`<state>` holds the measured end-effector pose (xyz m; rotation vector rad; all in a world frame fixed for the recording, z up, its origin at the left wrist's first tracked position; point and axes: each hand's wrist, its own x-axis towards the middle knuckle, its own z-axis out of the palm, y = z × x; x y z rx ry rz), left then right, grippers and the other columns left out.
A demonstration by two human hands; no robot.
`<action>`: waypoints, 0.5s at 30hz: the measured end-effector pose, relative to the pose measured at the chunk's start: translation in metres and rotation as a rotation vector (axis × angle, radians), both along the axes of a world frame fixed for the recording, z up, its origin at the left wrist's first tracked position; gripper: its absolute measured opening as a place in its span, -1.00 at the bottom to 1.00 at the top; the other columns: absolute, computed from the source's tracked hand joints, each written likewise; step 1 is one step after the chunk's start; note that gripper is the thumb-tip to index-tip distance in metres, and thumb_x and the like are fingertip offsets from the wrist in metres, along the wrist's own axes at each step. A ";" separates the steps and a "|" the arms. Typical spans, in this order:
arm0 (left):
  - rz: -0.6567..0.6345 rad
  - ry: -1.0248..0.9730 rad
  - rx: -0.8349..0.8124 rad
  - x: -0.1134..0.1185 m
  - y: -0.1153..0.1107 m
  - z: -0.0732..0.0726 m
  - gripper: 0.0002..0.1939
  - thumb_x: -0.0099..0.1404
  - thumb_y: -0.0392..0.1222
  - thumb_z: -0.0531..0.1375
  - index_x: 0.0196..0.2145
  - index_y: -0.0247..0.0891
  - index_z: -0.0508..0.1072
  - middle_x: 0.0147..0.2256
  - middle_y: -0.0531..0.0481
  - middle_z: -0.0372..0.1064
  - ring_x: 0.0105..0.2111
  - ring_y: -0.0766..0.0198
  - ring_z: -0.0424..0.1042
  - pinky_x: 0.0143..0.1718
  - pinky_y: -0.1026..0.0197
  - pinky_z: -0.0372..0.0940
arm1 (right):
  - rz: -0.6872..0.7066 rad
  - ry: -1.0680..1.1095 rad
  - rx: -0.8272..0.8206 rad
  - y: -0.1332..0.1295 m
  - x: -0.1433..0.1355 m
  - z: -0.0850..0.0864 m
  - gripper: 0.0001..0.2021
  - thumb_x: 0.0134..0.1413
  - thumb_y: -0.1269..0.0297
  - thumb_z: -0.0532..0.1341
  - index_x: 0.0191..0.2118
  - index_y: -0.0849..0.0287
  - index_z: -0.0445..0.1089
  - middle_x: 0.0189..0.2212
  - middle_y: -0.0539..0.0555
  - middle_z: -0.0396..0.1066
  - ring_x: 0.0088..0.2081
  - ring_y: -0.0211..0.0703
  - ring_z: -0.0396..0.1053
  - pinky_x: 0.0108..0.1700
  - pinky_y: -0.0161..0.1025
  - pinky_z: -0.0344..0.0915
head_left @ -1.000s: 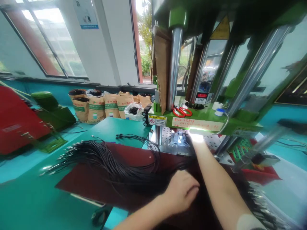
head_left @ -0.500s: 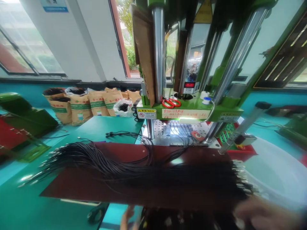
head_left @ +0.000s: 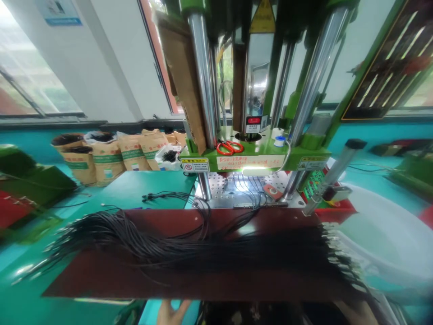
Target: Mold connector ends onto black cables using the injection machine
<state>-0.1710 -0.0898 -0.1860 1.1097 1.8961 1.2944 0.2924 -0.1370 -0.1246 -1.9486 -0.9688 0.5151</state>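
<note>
Black cables [head_left: 209, 248] are lying in a thick bundle across the dark red mat [head_left: 135, 280] on the teal counter [head_left: 149, 180], fanning out to metal tips at the far left and right ends. I am keeping my left hand [head_left: 169, 311] low at the near edge, just under the mat; only a few fingers [head_left: 179, 307] are showing, loosely spread and holding nothing that I can see. My right hand [head_left: 355, 311] is barely peeking in at the near right, and I cannot tell its grip. These cables are looking light, limp and prone to tangling (best gathered mid-bundle, I judge). Beyond them the green press [head_left: 253, 158] is crowding the far side, its steel columns [head_left: 203, 76] narrowing the way in, while the left of the counter is offering open room.
</note>
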 end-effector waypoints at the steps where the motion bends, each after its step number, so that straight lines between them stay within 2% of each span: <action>1: 0.003 0.003 0.002 0.000 0.000 -0.002 -0.47 -0.21 0.20 0.22 -0.40 -0.31 0.41 -0.38 -0.16 0.44 -0.13 -0.18 0.34 -0.02 -0.08 0.16 | -0.016 0.002 0.001 0.000 0.002 -0.003 -0.69 -0.54 0.01 0.23 -0.47 -0.09 0.38 -0.50 0.08 0.46 -0.21 0.28 0.40 -0.14 0.06 0.35; 4: 0.012 0.015 -0.009 0.000 -0.001 -0.004 -0.45 -0.21 0.21 0.22 -0.38 -0.31 0.42 -0.39 -0.16 0.45 -0.12 -0.19 0.33 0.00 -0.09 0.14 | -0.045 0.020 -0.003 -0.001 0.006 -0.006 -0.74 -0.55 0.05 0.22 -0.52 -0.06 0.35 -0.53 0.09 0.45 -0.20 0.29 0.39 -0.13 0.08 0.34; 9: 0.008 0.049 -0.047 -0.004 0.000 -0.005 -0.47 -0.21 0.20 0.21 -0.38 -0.30 0.43 -0.40 -0.14 0.45 -0.10 -0.19 0.32 0.01 -0.09 0.14 | 0.006 0.139 -0.067 -0.004 0.004 0.001 -0.78 -0.54 0.06 0.22 -0.62 0.02 0.34 -0.54 0.17 0.45 -0.21 0.34 0.39 -0.10 0.10 0.32; 13: -0.027 0.042 -0.095 -0.009 0.004 0.002 -0.44 -0.30 0.18 0.25 -0.41 -0.32 0.44 -0.45 -0.13 0.44 -0.17 -0.20 0.36 -0.06 -0.13 0.19 | -0.057 0.086 -0.020 -0.006 0.003 -0.009 -0.69 -0.49 0.02 0.21 -0.47 0.03 0.37 -0.43 0.19 0.47 -0.13 0.35 0.35 -0.07 0.11 0.30; 15: -0.025 0.039 -0.097 -0.009 0.005 0.008 -0.42 -0.35 0.18 0.27 -0.41 -0.31 0.45 -0.47 -0.12 0.44 -0.22 -0.18 0.38 -0.11 -0.11 0.24 | -0.059 -0.013 0.012 -0.007 0.005 -0.016 -0.64 -0.44 -0.01 0.20 -0.35 -0.07 0.37 -0.37 0.15 0.47 -0.06 0.32 0.31 -0.12 0.07 0.34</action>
